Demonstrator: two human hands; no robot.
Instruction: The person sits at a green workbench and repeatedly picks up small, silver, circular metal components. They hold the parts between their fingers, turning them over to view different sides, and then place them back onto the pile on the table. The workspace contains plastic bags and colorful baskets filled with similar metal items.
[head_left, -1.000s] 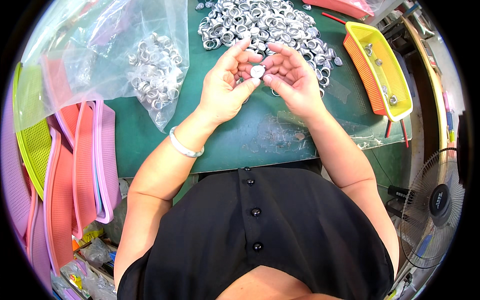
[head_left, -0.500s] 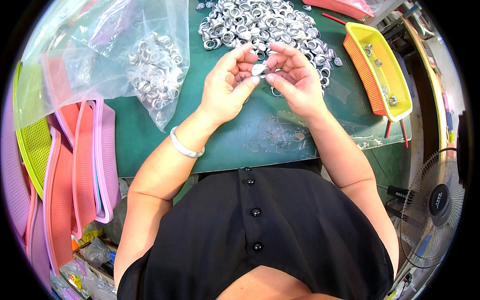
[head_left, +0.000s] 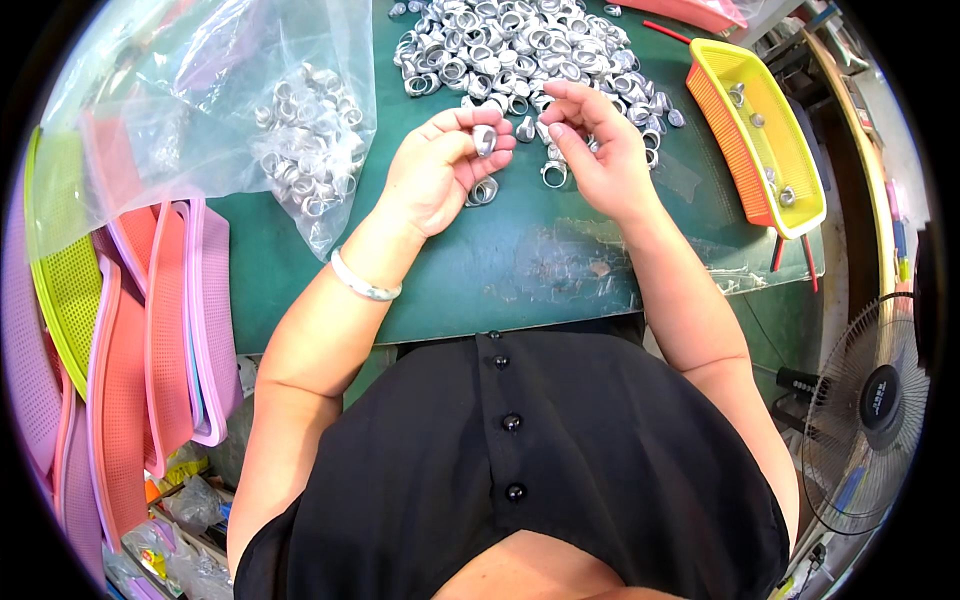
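My left hand [head_left: 430, 168] grips a silver-coloured metal ring [head_left: 484, 140] between thumb and fingers, its smooth wide face showing. My right hand [head_left: 607, 150] is a short way to the right, thumb and forefinger apart, with nothing seen between them. Just beyond both hands lies a big heap of similar rings [head_left: 520, 55]. One loose ring [head_left: 482, 191] rests on the table below my left fingers, and another ring [head_left: 553, 174] lies beside my right thumb. The curled fingers of my right hand are partly hidden.
A clear plastic bag [head_left: 330, 215] with many rings lies on the green table [head_left: 450, 290] at the left. A yellow and orange basket [head_left: 768, 165] holding a few rings stands right. Stacked coloured baskets [head_left: 165, 330] lean at the left; a fan [head_left: 868, 410] stands right.
My hands have moved apart. The ring that was between both hands is now in my left hand alone, which has shifted left, and my right hand has let go.
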